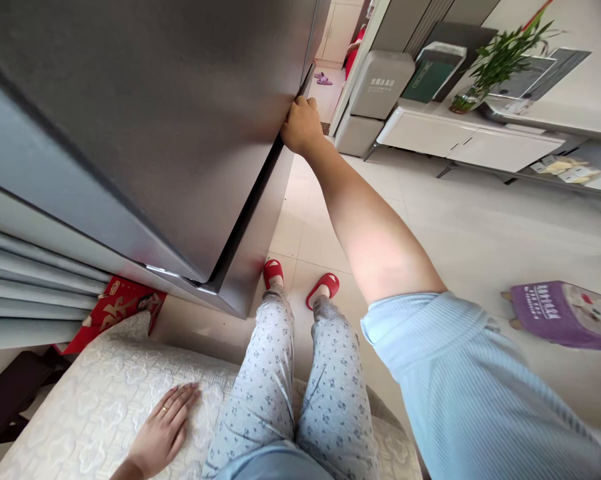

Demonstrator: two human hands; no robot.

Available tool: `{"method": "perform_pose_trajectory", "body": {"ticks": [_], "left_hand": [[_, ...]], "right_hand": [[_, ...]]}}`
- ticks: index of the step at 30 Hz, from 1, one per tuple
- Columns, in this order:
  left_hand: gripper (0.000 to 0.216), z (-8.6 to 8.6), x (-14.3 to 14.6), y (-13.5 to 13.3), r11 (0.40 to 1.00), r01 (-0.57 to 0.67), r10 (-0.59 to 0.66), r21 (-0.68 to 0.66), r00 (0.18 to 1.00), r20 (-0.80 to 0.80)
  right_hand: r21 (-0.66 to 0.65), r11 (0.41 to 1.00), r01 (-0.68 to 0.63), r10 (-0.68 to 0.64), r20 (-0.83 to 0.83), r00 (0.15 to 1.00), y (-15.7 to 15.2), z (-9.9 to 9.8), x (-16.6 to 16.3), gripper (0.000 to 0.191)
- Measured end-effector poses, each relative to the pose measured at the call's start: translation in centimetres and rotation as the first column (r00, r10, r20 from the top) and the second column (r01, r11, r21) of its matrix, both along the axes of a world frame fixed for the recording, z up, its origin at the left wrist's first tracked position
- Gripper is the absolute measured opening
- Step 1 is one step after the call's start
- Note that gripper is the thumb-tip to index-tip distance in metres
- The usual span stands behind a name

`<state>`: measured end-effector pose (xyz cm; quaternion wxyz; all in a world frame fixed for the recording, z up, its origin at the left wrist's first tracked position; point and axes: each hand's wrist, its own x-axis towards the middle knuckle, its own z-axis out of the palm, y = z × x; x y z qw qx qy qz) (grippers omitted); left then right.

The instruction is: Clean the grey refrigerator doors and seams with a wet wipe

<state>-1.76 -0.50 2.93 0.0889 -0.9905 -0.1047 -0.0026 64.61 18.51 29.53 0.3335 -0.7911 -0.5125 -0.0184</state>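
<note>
Refrigerator door [130, 133], brushed grey metal, stands just ahead of person's knees; looks heavy, slick-faced, so vertical edge is best hold. Right hand [300, 125] curled round that edge, fingers gripping. Left hand [164, 430] flat on quilted cushion [80, 427], fingers spread, holding nothing (ring on one finger). Red slippers [273, 273] on tiled floor.

The refrigerator door [130, 133] is brushed metal, the floor tiles [310, 233] glossy, the cushion [90, 420] quilted cloth.
</note>
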Motion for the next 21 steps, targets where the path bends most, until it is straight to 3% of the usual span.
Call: {"method": "perform_pose_trajectory", "body": {"ticks": [3, 7, 12, 15, 21], "left_hand": [[0.069, 0.1, 0.2, -0.1, 1.0, 0.011, -0.011, 0.022, 1.0, -0.014], [0.068, 0.3, 0.3, -0.1, 0.999, 0.02, -0.019, 0.044, 1.0, -0.024], [0.07, 0.2, 0.1, -0.1, 0.999, 0.019, -0.017, 0.044, 0.999, -0.031], [0.071, 0.1, -0.1, 0.0, 0.999, 0.017, -0.015, 0.042, 0.999, -0.042], [0.061, 0.1, 0.1, 0.0, 0.998, 0.022, -0.018, 0.066, 0.998, -0.064]], "right_hand": [[0.111, 0.992, 0.058, -0.042, -0.142, 0.989, 0.6, -0.7, 0.2, 0.02], [0.186, 0.97, 0.155, -0.092, -0.311, 0.946, 0.5, -1.0, -0.1, 0.036], [0.119, 0.975, 0.189, -0.153, -0.259, 0.954, 0.1, -0.1, -0.6, 0.024], [0.067, 0.981, 0.183, -0.167, -0.201, 0.965, -0.4, 0.7, -0.8, 0.028], [0.003, 0.998, 0.066, -0.065, -0.095, 0.993, -1.2, 1.0, -0.6, 0.036]]}}
